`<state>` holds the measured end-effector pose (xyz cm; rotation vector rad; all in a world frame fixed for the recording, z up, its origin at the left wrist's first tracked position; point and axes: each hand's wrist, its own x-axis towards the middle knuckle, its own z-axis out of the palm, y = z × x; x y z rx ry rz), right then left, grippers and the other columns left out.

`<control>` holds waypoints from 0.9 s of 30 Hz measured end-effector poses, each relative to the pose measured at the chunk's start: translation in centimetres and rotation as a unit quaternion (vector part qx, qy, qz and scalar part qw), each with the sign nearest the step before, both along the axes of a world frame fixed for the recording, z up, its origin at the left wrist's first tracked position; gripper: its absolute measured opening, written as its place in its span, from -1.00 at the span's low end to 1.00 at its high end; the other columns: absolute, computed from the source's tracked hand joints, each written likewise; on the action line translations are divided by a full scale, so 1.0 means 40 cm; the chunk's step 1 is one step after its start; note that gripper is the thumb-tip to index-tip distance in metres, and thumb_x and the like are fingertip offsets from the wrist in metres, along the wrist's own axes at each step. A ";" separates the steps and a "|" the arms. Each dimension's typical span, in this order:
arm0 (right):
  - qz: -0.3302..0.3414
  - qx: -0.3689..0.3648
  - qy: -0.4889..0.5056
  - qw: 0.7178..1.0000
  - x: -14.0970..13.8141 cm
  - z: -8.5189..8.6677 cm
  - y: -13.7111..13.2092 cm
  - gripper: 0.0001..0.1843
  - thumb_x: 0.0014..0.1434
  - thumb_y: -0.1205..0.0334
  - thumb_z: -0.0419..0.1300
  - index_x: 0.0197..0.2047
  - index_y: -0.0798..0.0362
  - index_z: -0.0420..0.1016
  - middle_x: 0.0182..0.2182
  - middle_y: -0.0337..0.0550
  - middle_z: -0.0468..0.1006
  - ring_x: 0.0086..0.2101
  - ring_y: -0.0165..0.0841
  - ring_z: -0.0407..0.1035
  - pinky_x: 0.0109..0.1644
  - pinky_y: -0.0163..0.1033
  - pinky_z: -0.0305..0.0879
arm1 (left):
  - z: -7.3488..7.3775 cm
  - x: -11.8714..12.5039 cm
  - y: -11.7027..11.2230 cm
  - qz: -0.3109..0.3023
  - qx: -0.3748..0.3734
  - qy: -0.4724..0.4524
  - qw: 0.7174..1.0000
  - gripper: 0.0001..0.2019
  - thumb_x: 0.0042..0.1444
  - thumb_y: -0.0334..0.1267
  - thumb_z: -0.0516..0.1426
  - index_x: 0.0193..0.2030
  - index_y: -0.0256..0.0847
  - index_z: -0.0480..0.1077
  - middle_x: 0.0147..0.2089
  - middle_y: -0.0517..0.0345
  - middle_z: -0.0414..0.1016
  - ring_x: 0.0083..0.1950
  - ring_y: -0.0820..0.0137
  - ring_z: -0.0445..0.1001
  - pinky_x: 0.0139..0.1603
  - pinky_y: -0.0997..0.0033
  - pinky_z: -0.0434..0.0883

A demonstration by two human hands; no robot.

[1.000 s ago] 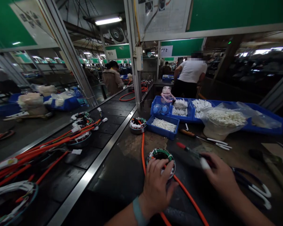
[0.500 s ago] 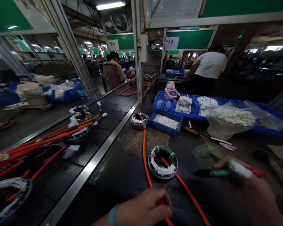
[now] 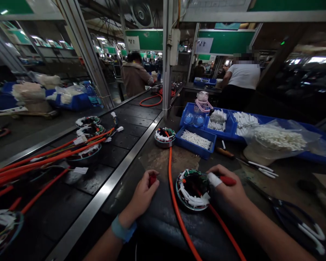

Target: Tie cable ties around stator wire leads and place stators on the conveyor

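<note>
A round wound stator point(image 3: 193, 188) with white lacing and an orange cable point(image 3: 222, 226) lies on the dark bench in front of me. My right hand point(image 3: 228, 188) rests at its right rim, closed on a red-handled tool point(image 3: 226, 180), with white tape on the forefinger. My left hand point(image 3: 143, 192) sits left of the stator, closed on a small red piece point(image 3: 152, 179). A second orange cable point(image 3: 175, 203) runs between my hands to another stator point(image 3: 164, 136) farther back.
Blue bins point(image 3: 197, 139) of white sleeves and a plastic bag of white parts point(image 3: 277, 141) stand at the back right. Scissors point(image 3: 301, 221) lie at the right. A conveyor point(image 3: 78, 159) on the left carries stators with orange cables. Two people work beyond.
My left hand moved up from the near edge to beside the stator, holding a red piece. My right hand swung in from the right with the tool onto the stator's rim.
</note>
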<state>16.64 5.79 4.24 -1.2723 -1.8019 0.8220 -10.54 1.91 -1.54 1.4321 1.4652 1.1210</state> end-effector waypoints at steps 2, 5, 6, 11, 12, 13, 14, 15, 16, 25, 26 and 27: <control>-0.033 -0.014 0.052 0.998 0.005 0.005 0.017 -0.78 0.06 0.06 0.14 -0.32 0.03 0.41 -0.46 -0.25 0.46 -0.45 -0.35 0.35 -0.39 -0.32 0.25 | -0.009 -0.007 0.003 -0.021 -0.002 -0.016 1.000 -0.71 0.13 -0.17 0.00 -0.04 -0.24 0.19 -0.32 0.20 0.30 -0.29 0.43 0.30 -0.22 0.44 0.28; -0.043 -0.025 0.088 0.995 -0.009 0.010 0.059 -0.75 0.02 0.05 0.19 -0.27 0.03 0.40 -0.42 -0.23 0.45 -0.44 -0.35 0.35 -0.36 -0.31 0.26 | -0.018 -0.007 0.003 -0.052 0.005 -0.026 0.998 -0.72 0.16 -0.18 -0.02 -0.02 -0.22 0.14 -0.30 0.19 0.31 -0.28 0.44 0.30 -0.19 0.44 0.27; -0.039 -0.024 0.093 0.995 -0.020 0.011 0.078 -0.74 0.01 0.06 0.20 -0.27 0.03 0.39 -0.41 -0.23 0.45 -0.43 -0.35 0.35 -0.34 -0.30 0.27 | -0.019 -0.006 0.003 -0.054 0.006 -0.022 0.998 -0.73 0.16 -0.18 -0.02 -0.03 -0.22 0.14 -0.28 0.18 0.33 -0.27 0.44 0.31 -0.17 0.43 0.27; -0.023 0.008 0.094 0.995 -0.102 0.023 0.196 -0.73 -0.04 0.07 0.21 -0.30 0.04 0.36 -0.44 -0.24 0.41 -0.43 -0.35 0.32 -0.33 -0.28 0.24 | -0.014 0.002 -0.002 -0.055 -0.019 -0.006 0.998 -0.79 0.18 -0.17 -0.04 -0.12 -0.22 0.22 -0.36 0.18 0.40 -0.29 0.42 0.38 -0.20 0.42 0.29; -0.019 0.017 0.089 0.996 -0.119 0.027 0.223 -0.73 -0.04 0.06 0.20 -0.31 0.04 0.35 -0.44 -0.24 0.40 -0.44 -0.35 0.31 -0.34 -0.28 0.24 | -0.011 0.003 -0.002 -0.058 -0.024 0.001 0.998 -0.79 0.17 -0.18 -0.03 -0.13 -0.22 0.24 -0.37 0.18 0.40 -0.30 0.41 0.38 -0.21 0.43 0.30; -0.016 0.024 0.084 0.996 -0.137 0.032 0.252 -0.74 -0.05 0.06 0.20 -0.32 0.04 0.35 -0.45 -0.25 0.39 -0.44 -0.36 0.30 -0.34 -0.29 0.23 | -0.009 0.003 -0.002 -0.060 -0.026 0.010 0.998 -0.80 0.16 -0.19 -0.02 -0.13 -0.22 0.27 -0.38 0.18 0.41 -0.31 0.41 0.39 -0.23 0.44 0.30; -0.013 0.029 0.080 0.996 -0.154 0.036 0.281 -0.75 -0.05 0.07 0.19 -0.33 0.04 0.35 -0.45 -0.25 0.38 -0.45 -0.36 0.29 -0.34 -0.29 0.23 | -0.008 0.004 -0.002 -0.061 -0.026 0.019 0.998 -0.80 0.15 -0.20 -0.01 -0.13 -0.21 0.29 -0.38 0.19 0.41 -0.31 0.42 0.39 -0.24 0.45 0.31; -0.011 0.035 0.076 0.996 -0.171 0.039 0.310 -0.76 -0.05 0.07 0.19 -0.34 0.04 0.36 -0.45 -0.26 0.38 -0.45 -0.37 0.28 -0.34 -0.29 0.23 | -0.007 0.004 -0.001 -0.062 -0.023 0.027 0.997 -0.80 0.15 -0.21 0.00 -0.13 -0.21 0.31 -0.38 0.19 0.42 -0.32 0.42 0.39 -0.25 0.46 0.31; -0.009 0.039 0.072 0.997 -0.188 0.041 0.339 -0.77 -0.05 0.07 0.18 -0.36 0.04 0.36 -0.45 -0.26 0.38 -0.45 -0.37 0.28 -0.33 -0.29 0.23 | -0.007 0.004 0.000 -0.062 -0.019 0.035 0.997 -0.80 0.15 -0.22 0.00 -0.12 -0.20 0.32 -0.37 0.19 0.43 -0.32 0.43 0.40 -0.25 0.47 0.31; -0.019 0.037 0.014 0.999 -0.330 0.003 0.519 -0.82 -0.07 0.11 0.18 -0.41 0.02 0.40 -0.51 -0.30 0.40 -0.46 -0.38 0.25 -0.37 -0.32 0.17 | -0.046 -0.011 0.014 -0.055 0.047 0.139 0.988 -0.79 0.05 -0.31 0.07 -0.14 -0.13 0.36 -0.27 0.16 0.51 -0.27 0.39 0.47 -0.24 0.48 0.37; -0.019 0.036 0.012 0.999 -0.340 -0.002 0.528 -0.84 -0.08 0.12 0.18 -0.41 0.01 0.40 -0.51 -0.30 0.41 -0.46 -0.38 0.25 -0.37 -0.32 0.16 | -0.050 -0.013 0.016 -0.056 0.059 0.146 0.986 -0.79 0.04 -0.31 0.07 -0.15 -0.13 0.36 -0.28 0.16 0.52 -0.28 0.39 0.48 -0.25 0.48 0.38; -0.018 0.033 0.011 0.999 -0.348 -0.006 0.535 -0.85 -0.09 0.13 0.18 -0.42 0.01 0.41 -0.52 -0.31 0.41 -0.46 -0.38 0.25 -0.37 -0.32 0.15 | -0.055 -0.015 0.018 -0.057 0.069 0.153 0.984 -0.79 0.02 -0.31 0.08 -0.15 -0.13 0.36 -0.29 0.16 0.52 -0.30 0.38 0.48 -0.27 0.48 0.39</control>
